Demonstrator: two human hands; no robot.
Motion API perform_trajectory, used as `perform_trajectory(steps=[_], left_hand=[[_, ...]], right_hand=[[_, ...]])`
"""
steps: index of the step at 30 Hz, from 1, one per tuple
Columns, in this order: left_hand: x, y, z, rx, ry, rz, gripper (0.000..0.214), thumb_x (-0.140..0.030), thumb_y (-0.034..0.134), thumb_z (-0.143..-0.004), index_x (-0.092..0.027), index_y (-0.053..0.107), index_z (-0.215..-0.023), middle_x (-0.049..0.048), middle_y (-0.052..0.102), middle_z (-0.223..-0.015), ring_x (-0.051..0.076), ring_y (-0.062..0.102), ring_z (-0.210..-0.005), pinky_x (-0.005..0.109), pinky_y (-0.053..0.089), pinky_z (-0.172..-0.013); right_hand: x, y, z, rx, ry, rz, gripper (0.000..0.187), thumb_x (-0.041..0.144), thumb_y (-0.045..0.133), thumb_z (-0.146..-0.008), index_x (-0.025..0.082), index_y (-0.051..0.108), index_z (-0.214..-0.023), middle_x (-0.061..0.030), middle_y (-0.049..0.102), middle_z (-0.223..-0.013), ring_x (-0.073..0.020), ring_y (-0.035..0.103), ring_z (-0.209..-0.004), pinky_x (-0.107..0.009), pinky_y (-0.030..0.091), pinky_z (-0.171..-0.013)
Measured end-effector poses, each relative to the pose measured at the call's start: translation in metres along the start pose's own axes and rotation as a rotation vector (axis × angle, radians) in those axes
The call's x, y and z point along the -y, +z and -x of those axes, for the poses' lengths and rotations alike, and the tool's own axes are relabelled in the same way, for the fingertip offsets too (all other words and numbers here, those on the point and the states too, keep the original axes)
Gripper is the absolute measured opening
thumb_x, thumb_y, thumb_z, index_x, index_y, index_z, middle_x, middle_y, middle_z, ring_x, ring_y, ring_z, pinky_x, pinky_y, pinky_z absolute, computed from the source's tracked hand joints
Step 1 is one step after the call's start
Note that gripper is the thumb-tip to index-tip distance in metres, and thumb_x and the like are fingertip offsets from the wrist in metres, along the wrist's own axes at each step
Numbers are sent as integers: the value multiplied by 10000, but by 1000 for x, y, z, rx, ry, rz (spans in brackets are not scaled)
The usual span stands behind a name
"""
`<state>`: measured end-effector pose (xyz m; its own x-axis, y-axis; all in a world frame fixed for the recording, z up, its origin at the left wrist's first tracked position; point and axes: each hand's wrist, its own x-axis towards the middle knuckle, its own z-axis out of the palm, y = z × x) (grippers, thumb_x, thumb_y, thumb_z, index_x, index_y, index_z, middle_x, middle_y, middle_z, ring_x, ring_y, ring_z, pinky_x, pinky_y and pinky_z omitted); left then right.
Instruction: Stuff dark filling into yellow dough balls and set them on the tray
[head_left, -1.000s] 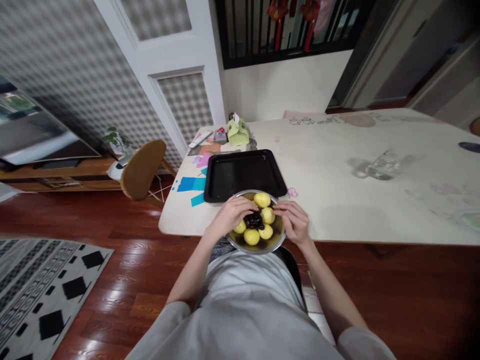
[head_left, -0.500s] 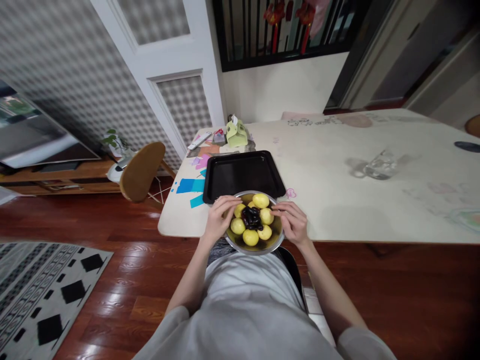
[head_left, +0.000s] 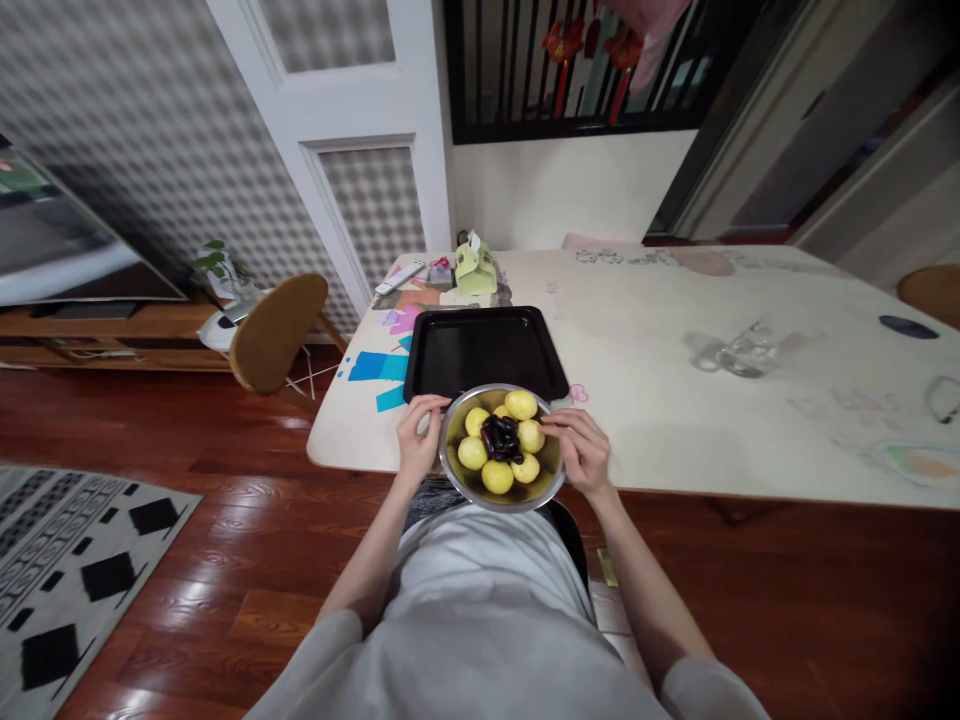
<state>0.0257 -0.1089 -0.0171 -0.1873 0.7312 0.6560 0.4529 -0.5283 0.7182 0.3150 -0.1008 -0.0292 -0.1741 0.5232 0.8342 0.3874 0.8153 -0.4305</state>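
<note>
A round metal bowl point(head_left: 451, 468) stands at the near edge of the table, in front of my body. Several yellow fruits point(head_left: 497, 477) that look like lemons ring the inside of it. In their middle lies a heap of dark, glossy, oblong fruits point(head_left: 500, 438). My left hand point(head_left: 420, 437) is just left of the bowl, fingers extended towards the front left corner of a black baking tray point(head_left: 484, 350), thumb apart. On the other side my right hand point(head_left: 583, 447) has its fingers stretched over the bowl's right rim, fingertips close to a yellow fruit.
A green tissue box point(head_left: 475, 270) and a white remote point(head_left: 400, 278) lie at the table's far left. To the right, a clear glass vessel point(head_left: 748, 350) stands on the white table point(head_left: 637, 400). A wooden chair point(head_left: 277, 330) is beyond the left edge.
My left hand has moved left, off the bowl's rim. My right hand stays at the right rim. The whole view has shifted slightly; the fruits keep their arrangement.
</note>
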Motion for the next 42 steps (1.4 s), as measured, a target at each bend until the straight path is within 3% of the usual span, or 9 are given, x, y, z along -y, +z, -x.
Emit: perform_trajectory(steps=[4,6,8,12,15,22,30,38,42], left_hand=[[-11,-1,3,-11,35,-15,260,-345,534,-1056,-203,735,-972,77,747,-980,214,693,-968,405,578,-903],[-26,0,4,74,96,-45,228,-342,546,-1057,-212,733,-1051,90,744,-1055,232,683,-1039,439,566,-958],[-44,1,3,273,196,-97,245,-367,599,-1043,-227,709,-1211,117,718,-1228,267,647,-1189,485,524,-1055],[-70,7,-8,773,392,-218,554,-511,714,-964,-258,590,-1441,145,568,-1513,323,513,-1419,505,442,-1177],[-73,15,-17,939,444,-331,549,-549,718,-941,-264,617,-1399,140,584,-1471,339,526,-1397,515,455,-1155],[-71,25,-21,918,431,-559,534,-608,685,-941,-223,643,-1309,162,591,-1335,363,603,-1224,504,520,-996],[-63,26,-23,919,503,-564,431,-537,674,-976,-221,645,-1266,143,574,-1259,320,633,-1170,456,542,-983],[-69,28,-17,893,381,-595,477,-583,707,-939,-238,657,-1265,133,559,-1291,304,663,-1110,453,588,-960],[-72,31,-15,926,362,-633,419,-537,685,-970,-262,649,-1283,129,550,-1312,288,673,-1049,420,609,-875]], right_hand=[[0,-1,-1,7,-8,1,334,205,474,-1013,228,807,-1026,-108,788,-993,-273,721,-965,-494,597,-842],[1,-1,-2,9,-21,-7,326,180,481,-1009,227,801,-1048,-107,786,-1000,-271,715,-969,-485,593,-840],[1,-1,-3,8,-35,-15,327,161,483,-1005,228,797,-1064,-104,785,-1002,-268,710,-972,-474,589,-834],[2,-1,-3,3,-40,-5,334,169,476,-1010,226,801,-1061,-102,788,-999,-266,709,-977,-471,586,-837],[2,-1,-2,11,-23,4,339,187,469,-1017,222,805,-1042,-107,789,-996,-269,713,-977,-481,588,-842],[1,1,-1,4,-12,-2,338,215,470,-1021,220,808,-1022,-109,791,-986,-271,717,-973,-495,595,-858],[1,2,-1,6,7,-2,338,237,472,-1024,225,809,-996,-106,793,-992,-270,718,-965,-495,599,-862],[0,3,0,-7,3,-9,342,239,471,-1025,229,813,-1013,-104,794,-990,-271,717,-969,-495,604,-864],[0,3,0,-2,5,-13,343,245,470,-1027,225,813,-1011,-105,793,-988,-270,716,-963,-491,604,-859]])
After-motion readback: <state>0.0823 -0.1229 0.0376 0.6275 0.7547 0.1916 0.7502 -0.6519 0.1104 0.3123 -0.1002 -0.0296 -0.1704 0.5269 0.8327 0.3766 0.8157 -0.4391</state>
